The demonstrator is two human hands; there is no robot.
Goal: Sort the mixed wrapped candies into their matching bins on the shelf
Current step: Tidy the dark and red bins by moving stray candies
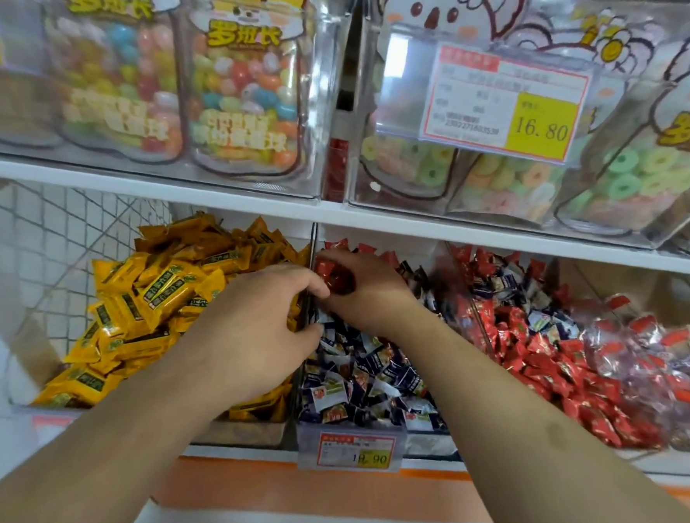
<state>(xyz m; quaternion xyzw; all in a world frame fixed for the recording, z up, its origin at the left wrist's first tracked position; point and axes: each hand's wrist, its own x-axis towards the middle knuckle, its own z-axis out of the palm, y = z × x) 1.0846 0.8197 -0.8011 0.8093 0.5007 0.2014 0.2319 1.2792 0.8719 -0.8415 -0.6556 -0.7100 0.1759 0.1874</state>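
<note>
Two hands meet over the clear divider (pixel 312 299) between candy bins.

Right hand (pixel 363 296), just right of the divider above the blue-and-white candies (pixel 366 377), grasps red wrapped candies (pixel 338 280); left hand (pixel 250 323), curled over the yellow candies (pixel 151 297), grip unclear.

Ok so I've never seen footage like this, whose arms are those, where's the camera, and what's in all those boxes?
There is one picture, from a camera worn on the person's head, looking forward and down, so the two bare arms are the wearer's own. No machine is in view.

They face a shop shelf. The lower row has a bin of yellow candies, a bin of dark blue and white candies, then red candies with some blue ones mixed in. Above stand clear tubs of coloured sweets and a price tag.

The right hand grips a red-wrapped candy. The left hand reaches beside it with curled fingers; whether it holds anything is hidden.
</note>
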